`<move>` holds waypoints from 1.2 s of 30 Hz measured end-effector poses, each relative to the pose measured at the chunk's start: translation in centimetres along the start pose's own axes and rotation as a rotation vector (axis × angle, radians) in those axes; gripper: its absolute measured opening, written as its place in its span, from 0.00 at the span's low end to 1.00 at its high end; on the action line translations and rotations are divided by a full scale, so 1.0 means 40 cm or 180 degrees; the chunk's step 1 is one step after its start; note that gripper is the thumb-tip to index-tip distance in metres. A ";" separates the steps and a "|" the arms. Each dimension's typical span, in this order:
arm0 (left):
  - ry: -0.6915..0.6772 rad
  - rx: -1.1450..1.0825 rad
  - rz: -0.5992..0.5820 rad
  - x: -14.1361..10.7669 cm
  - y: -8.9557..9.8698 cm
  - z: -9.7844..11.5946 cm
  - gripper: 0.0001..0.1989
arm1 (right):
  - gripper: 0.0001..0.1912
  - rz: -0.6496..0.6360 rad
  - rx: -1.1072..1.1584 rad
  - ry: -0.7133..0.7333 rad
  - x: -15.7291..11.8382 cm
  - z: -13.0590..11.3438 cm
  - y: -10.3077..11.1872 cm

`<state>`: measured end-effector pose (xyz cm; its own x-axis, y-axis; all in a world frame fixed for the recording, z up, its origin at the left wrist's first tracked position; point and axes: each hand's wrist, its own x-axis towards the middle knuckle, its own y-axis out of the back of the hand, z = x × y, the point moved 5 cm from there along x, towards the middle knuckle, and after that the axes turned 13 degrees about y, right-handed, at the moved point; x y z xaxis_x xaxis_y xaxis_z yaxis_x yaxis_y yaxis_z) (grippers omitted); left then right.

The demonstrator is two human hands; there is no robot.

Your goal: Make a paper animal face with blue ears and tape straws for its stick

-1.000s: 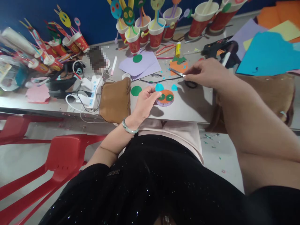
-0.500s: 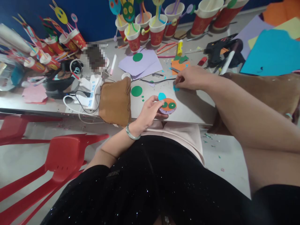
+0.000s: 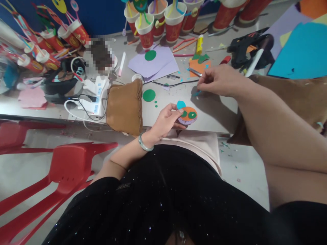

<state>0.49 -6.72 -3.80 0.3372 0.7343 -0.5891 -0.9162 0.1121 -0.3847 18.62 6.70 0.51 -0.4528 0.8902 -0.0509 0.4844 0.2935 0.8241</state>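
Between thumb and fingers, my left hand grips a round orange paper face with green ring eyes and a lilac lower part. A blue paper disc shows at the face's upper left, by my thumb. To the right, my right hand is pinched over the table, its fingertips on a small blue paper scrap. Scissors lie just beyond that hand, partly over an orange paper piece. A green paper circle and two tiny green dots lie left of the face.
Brown cushions flank the work area on both sides. Red paper cups with pipe-cleaner figures line the back. A power strip with cables sits left, a glue gun right. Lilac sheets and a glue stick lie farther back.
My right hand has lifted slightly and moved right, with the blue scrap at its fingertips. My left hand has shifted a little right with the paper face. The view has tilted slightly downward.
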 end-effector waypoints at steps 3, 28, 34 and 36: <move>0.0113 0.0044 0.0064 0.000 -0.005 0.002 0.08 | 0.03 0.0056 0.0189 0.0053 -0.011 0.015 0.002; 0.0005 -0.0028 -0.0036 0.001 -0.002 0.010 0.20 | 0.05 0.0132 0.0280 0.0307 -0.022 0.034 0.008; -0.0102 -0.0105 -0.0101 0.009 0.000 0.015 0.22 | 0.05 0.0569 0.1358 -0.0105 -0.103 -0.004 0.014; -0.0134 -0.0128 -0.0049 0.011 -0.001 0.020 0.21 | 0.09 0.0474 0.1512 -0.0138 -0.125 -0.027 0.008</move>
<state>0.51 -5.88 -3.47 0.3409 0.7604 -0.5528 -0.9013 0.0971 -0.4223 20.22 1.98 1.62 -0.3260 0.9452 0.0161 0.8335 0.2793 0.4767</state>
